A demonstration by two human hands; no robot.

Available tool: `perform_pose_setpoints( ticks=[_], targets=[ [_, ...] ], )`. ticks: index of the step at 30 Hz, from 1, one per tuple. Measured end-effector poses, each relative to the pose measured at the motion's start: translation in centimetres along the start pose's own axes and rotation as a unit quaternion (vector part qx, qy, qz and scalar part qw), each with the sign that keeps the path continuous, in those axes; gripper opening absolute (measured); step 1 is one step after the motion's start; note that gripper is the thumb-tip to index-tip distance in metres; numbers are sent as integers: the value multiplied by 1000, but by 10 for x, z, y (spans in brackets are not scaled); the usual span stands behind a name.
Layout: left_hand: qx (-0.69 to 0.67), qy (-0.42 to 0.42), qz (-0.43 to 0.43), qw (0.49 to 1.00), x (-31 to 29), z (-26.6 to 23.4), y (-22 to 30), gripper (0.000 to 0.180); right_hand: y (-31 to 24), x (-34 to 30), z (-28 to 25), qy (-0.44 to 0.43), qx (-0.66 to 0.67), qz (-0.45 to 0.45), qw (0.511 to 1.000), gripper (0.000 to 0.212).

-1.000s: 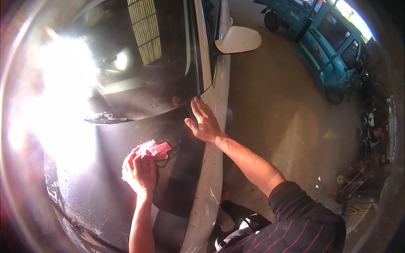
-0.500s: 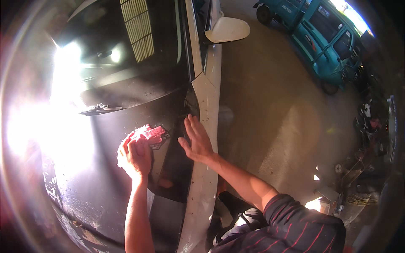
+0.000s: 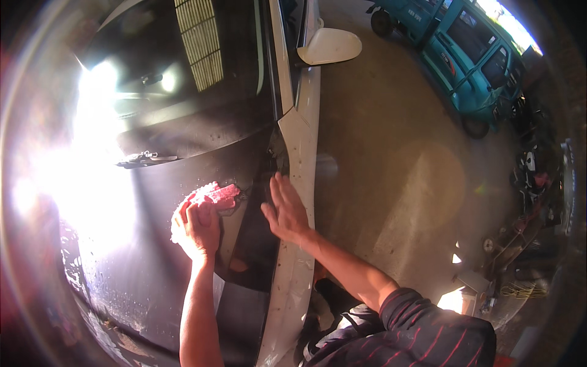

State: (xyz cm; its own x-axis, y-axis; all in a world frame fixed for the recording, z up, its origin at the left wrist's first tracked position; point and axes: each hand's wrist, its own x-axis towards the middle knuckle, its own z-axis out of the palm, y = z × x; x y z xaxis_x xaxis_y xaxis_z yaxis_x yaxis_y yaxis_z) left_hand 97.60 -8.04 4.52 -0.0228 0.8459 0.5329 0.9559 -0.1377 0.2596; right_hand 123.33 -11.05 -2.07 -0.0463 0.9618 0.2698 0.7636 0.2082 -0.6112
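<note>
My left hand (image 3: 199,231) is wrapped round a bunched pink-red cloth (image 3: 221,196), which rests on the dark car hood (image 3: 159,263). My right hand (image 3: 287,211) lies flat with its fingers stretched out, along the hood's right side by the white fender (image 3: 295,275). It holds nothing. Between the two hands runs a glossy black strip (image 3: 252,248) with a lighter patch beside it. A small dark ragged bit shows at the cloth's right end; I cannot tell what it is.
Beyond the hood are the windshield (image 3: 147,37), a wiper (image 3: 147,160) and a white side mirror (image 3: 331,46). A teal three-wheeled vehicle (image 3: 458,61) stands at the far right. Cluttered parts and a cardboard box (image 3: 468,300) lie at right. Strong glare covers the left side.
My right hand has slid slightly nearer along the hood's edge, still flat. My left hand and the cloth stay almost where they were.
</note>
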Motion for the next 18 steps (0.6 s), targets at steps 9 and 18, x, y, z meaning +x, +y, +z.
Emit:
perform_pose_setpoints(
  ticks=[9, 18],
  targets=[
    [-2, -6, 8, 1000, 3, 1, 8, 38, 26, 50, -5, 19, -15, 6, 1000, 85],
    [30, -22, -9, 999, -1, -2, -6, 38, -19, -44, 3, -34, 45, -26, 998, 89]
  ],
)
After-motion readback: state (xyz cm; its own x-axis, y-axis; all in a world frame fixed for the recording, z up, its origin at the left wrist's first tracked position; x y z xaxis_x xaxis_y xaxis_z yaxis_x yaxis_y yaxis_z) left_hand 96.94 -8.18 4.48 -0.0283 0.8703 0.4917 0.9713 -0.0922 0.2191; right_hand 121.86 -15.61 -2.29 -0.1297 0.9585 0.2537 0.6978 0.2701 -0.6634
